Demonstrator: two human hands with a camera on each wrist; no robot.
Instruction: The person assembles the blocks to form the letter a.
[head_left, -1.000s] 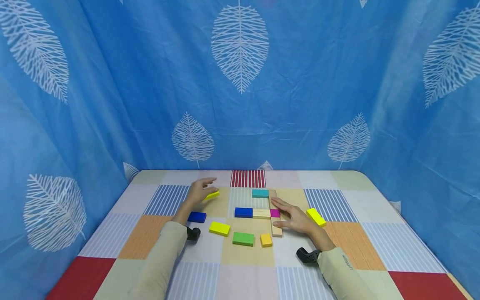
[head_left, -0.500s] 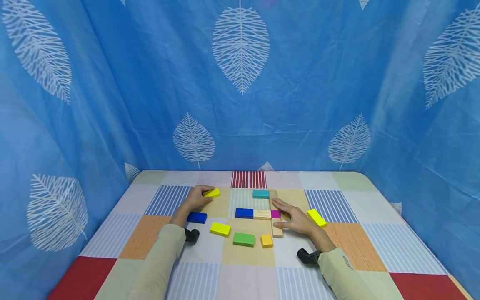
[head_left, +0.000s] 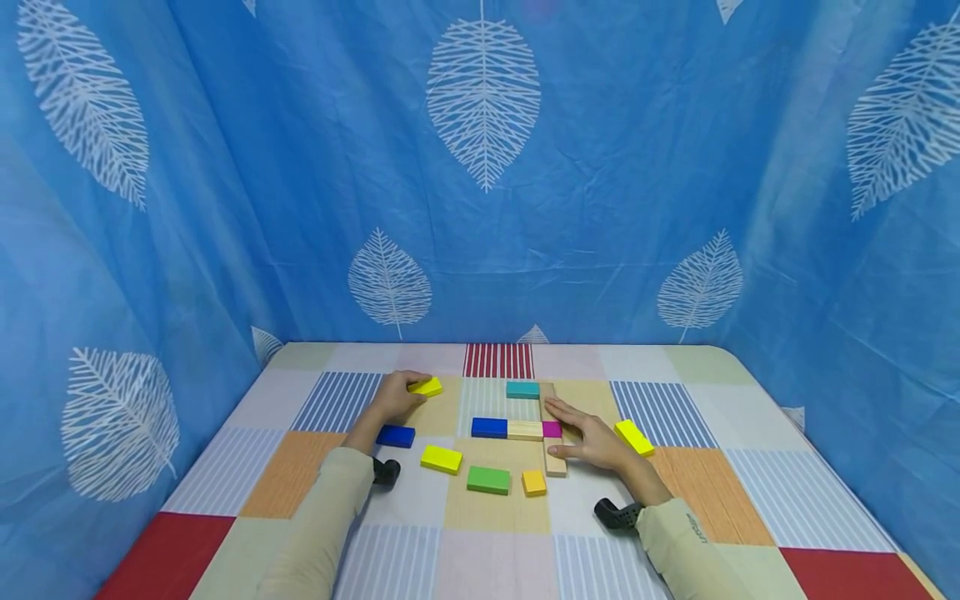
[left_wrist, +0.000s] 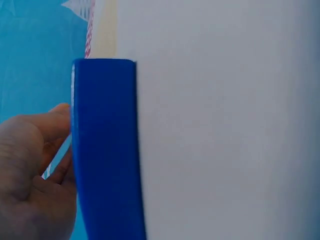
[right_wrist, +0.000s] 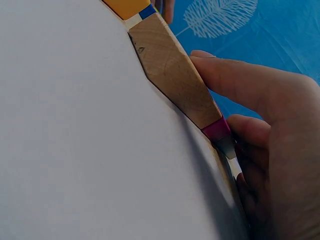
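Note:
At the far left of the blocks, my left hand [head_left: 396, 396] pinches a yellow block [head_left: 426, 387] between thumb and fingers. A dark blue block [head_left: 395, 436] lies just nearer than that hand and fills much of the left wrist view, partly covering the fingers. My right hand [head_left: 596, 440] rests with extended fingers against a column of plain wooden blocks [head_left: 555, 463], its thumb on the near one. A magenta block [head_left: 552, 429] sits at mid-column beside the palm. Leftward from it run a pale wooden block [head_left: 524, 430] and another blue block [head_left: 489, 427], end to end.
A teal block [head_left: 522, 390] lies by the column's far end. Nearer me are a yellow block [head_left: 441, 459], a green block [head_left: 488, 480] and a small orange block [head_left: 534, 482]. One more yellow block [head_left: 633, 437] lies right of my right hand. A blue curtain [head_left: 480, 250] backs the table.
My left hand has come down onto the far yellow block, and its fingers have closed on it. The right hand has stayed in place against the wooden column.

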